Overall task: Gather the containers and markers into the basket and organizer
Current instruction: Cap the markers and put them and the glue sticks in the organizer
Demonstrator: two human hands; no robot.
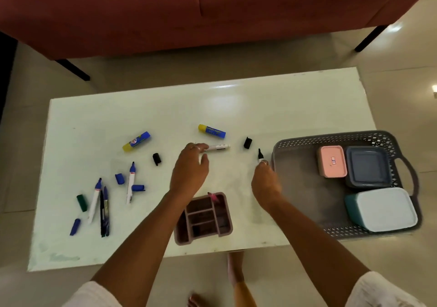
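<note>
A low white table point(272, 108) with a glossy top stands on a floor point(402, 75) of pale beige tiles. Behind the table is a sofa point(212, 11) in reddish-brown fabric, raised on thin black legs point(370, 38). The light in the room is dim, and soft bright spots reflect on the tabletop and on the tiles at the right side.

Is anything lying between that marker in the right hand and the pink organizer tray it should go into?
Nothing visible. The right hand holds the black-tipped marker above bare table, and the organizer sits just nearer and to the left. The loose black cap lies farther away, out of that path.
</note>
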